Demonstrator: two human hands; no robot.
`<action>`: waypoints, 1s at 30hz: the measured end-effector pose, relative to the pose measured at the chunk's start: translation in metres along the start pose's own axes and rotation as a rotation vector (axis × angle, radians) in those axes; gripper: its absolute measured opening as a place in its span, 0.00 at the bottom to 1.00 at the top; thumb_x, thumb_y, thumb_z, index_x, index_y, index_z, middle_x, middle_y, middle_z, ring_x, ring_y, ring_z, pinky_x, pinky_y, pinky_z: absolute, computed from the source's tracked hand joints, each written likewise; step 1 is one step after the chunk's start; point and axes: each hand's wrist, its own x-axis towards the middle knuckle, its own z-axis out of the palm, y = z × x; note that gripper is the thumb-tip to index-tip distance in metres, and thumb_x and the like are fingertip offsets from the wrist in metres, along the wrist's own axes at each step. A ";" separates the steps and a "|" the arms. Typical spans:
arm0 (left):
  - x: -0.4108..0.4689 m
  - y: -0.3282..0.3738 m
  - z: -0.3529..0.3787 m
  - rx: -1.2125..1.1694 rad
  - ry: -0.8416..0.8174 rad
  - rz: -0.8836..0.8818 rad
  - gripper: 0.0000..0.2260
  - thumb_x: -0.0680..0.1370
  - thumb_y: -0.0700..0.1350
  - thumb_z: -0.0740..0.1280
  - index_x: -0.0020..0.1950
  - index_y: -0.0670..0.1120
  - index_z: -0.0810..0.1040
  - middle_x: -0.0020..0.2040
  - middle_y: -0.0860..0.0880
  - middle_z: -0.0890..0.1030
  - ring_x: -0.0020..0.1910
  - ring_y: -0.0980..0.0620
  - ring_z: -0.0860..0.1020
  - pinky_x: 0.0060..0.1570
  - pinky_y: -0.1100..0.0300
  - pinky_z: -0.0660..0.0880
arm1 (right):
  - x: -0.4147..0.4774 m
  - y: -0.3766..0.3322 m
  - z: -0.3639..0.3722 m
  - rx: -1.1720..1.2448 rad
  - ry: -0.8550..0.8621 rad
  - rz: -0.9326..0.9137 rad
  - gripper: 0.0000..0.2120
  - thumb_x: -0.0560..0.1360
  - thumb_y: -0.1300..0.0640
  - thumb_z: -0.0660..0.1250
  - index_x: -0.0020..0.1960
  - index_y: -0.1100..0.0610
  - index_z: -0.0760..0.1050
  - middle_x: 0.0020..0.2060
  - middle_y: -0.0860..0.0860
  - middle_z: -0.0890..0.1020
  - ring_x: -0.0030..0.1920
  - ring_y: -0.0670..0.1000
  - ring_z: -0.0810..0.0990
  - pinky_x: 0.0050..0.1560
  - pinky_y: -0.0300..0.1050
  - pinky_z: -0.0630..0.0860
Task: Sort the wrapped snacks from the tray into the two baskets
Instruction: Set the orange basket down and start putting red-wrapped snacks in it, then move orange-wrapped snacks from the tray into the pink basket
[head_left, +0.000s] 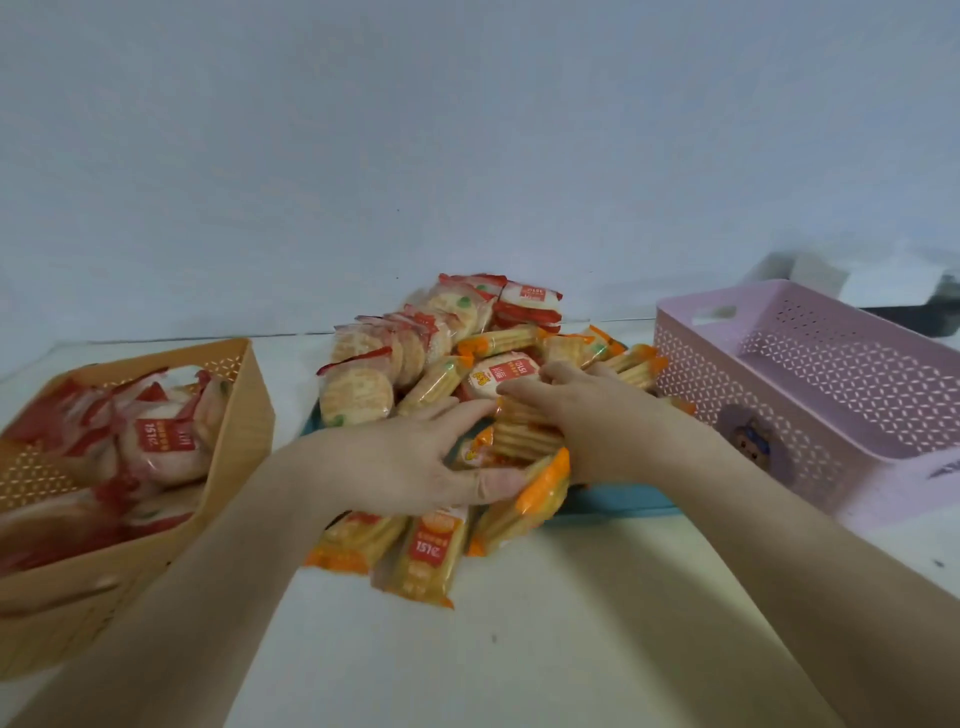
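Far left, on the table (519, 649): orange basket (234, 395), already loaded with round packets (166, 441) in red wrap. Next, left hand (410, 462), reaching in palm down from the near left; spans the left side of a stack of stick packets (524, 436), fingers along the top and thumb underneath, pinching it. Stack resting on the near part of the blue tray (613, 501), amid the heap of mixed packets, long axes seemingly left to right, though hard to tell under the fingers. Then right hand (587, 415), pressed against the stack's right side, fingers curled over its far top edge, gripping as well. Both hands equally near, touching the stack from opposite sides. Farther right, just beside the tray: pink basket (779, 395), with no packet showing inside. Likely about to lift the whole stack as one bundle rightward, toward the pink basket on the right hand's side. Calls for an even inward squeeze, given slick wrappers prone to sliding apart.
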 end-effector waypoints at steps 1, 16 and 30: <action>-0.001 -0.002 0.002 0.049 -0.017 -0.031 0.49 0.58 0.81 0.59 0.74 0.69 0.41 0.77 0.63 0.41 0.77 0.53 0.48 0.74 0.49 0.56 | -0.003 0.000 -0.001 0.026 0.016 0.029 0.42 0.71 0.41 0.69 0.77 0.44 0.49 0.72 0.52 0.63 0.70 0.55 0.62 0.70 0.52 0.58; -0.005 0.020 0.007 -0.256 0.690 -0.195 0.23 0.65 0.50 0.74 0.60 0.57 0.76 0.51 0.57 0.78 0.47 0.53 0.78 0.43 0.58 0.75 | -0.016 0.029 0.006 1.485 0.372 0.353 0.21 0.68 0.61 0.75 0.59 0.56 0.75 0.49 0.55 0.84 0.44 0.55 0.84 0.48 0.57 0.80; 0.085 0.191 -0.052 -0.988 1.017 0.294 0.21 0.61 0.58 0.74 0.50 0.53 0.75 0.50 0.49 0.80 0.48 0.48 0.81 0.51 0.47 0.79 | -0.091 0.120 -0.076 0.560 0.888 0.511 0.38 0.69 0.52 0.72 0.74 0.47 0.59 0.57 0.57 0.76 0.55 0.57 0.76 0.49 0.42 0.67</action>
